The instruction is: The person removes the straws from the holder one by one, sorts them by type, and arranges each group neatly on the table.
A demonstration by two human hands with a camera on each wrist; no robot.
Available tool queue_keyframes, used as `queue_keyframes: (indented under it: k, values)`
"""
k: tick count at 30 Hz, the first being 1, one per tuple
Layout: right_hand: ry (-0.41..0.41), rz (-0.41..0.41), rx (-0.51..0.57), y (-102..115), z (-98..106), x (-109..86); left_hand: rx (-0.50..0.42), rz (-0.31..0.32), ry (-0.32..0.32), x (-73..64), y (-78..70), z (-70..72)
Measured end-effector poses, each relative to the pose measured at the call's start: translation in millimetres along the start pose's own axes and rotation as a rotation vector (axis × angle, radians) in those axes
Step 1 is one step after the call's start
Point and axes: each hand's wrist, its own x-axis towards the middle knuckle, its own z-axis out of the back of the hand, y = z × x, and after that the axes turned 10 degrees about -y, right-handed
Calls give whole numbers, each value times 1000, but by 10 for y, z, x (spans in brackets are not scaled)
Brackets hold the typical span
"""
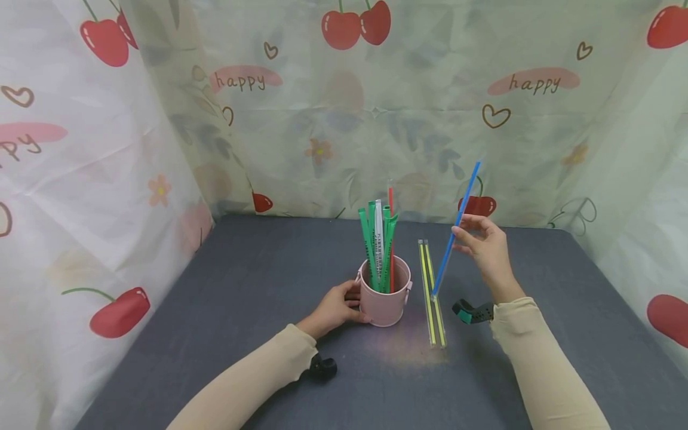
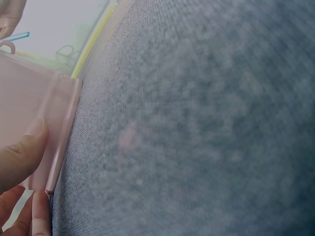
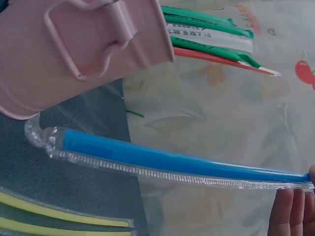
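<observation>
Bucket (image 1: 383,309) stands upright on the table (image 1: 269,257), gripped at its side by the left hand (image 1: 337,306), I judge to steady it. I see the right hand (image 1: 488,249) pinching the wrapped blue straw (image 1: 466,197) partway up, likely so its lower end hangs free. From the head view that end overlaps the yellow straws (image 1: 427,292); I cannot tell whether they touch. Green packets (image 1: 366,242) stand inside the bucket, seemingly kept upright by its wall.

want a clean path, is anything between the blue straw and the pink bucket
Nothing visible stands between the blue straw and the pink bucket; two yellow straws nearby lie flat on the table.
</observation>
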Motion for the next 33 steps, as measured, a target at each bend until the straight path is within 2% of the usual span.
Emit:
queue_keyframes:
  k: [3,6,13,33]
  values:
    - [3,6,-25,-40,11,5,2,-5,-2,-3,1,-3]
    - [8,-1,-4,-76,28,6,8,-3,-5,-5,3,-5]
    - [42,-4,-105,-128,40,4,4,-7,-16,17,25,-25]
    - [90,-6,-207,-226,84,40,-10,-5,-17,1,-8,-13]
